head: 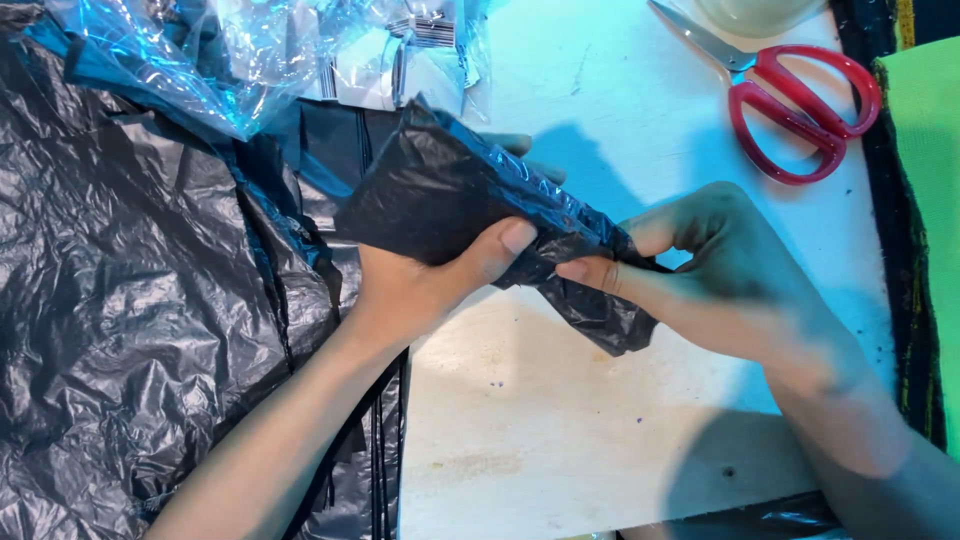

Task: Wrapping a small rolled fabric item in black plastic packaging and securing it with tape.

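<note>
A black plastic packet (440,190), wrapped around something, is held just above the white table (560,430). My left hand (420,280) grips it from below, thumb pressed on its front face. My right hand (700,250) pinches the packet's loose, crumpled end at the right, where the plastic twists and hangs down. What is inside the packet is hidden.
Red-handled scissors (800,105) lie on the table at the upper right. A heap of black plastic bags (130,300) covers the left side. Clear plastic wrapping (250,50) with small white packets lies at the top. A green surface (930,150) borders the right edge.
</note>
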